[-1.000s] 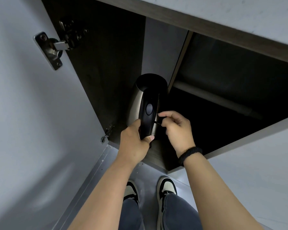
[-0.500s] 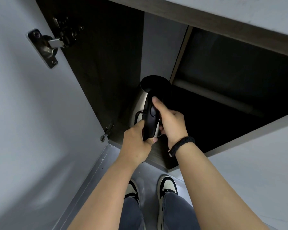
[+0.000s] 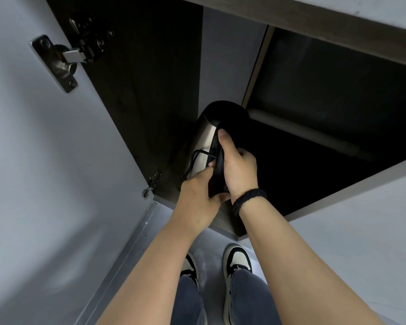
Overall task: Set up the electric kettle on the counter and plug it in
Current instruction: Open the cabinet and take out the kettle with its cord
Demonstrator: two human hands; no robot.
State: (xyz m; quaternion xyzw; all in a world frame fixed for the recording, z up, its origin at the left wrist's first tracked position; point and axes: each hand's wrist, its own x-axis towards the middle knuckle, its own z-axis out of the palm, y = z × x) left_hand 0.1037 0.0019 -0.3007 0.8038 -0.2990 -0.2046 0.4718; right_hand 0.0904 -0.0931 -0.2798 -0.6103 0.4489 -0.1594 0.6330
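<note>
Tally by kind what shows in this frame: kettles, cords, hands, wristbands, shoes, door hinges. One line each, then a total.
Kettle: 1
Cord: 1
Hands: 2, left hand and right hand, both on the kettle
Wristband: 1
Shoes: 2, and
Door hinges: 2, and
Total: 9

Open cabinet (image 3: 314,113): right hand (image 3: 238,167) wraps kettle (image 3: 206,134) handle; left hand (image 3: 197,198) grips its base, black cord (image 3: 193,158) looped alongside.

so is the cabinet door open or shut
Open. The door is swung out to the left, its hinge is exposed, and the dark cabinet interior shows behind the kettle.
</note>
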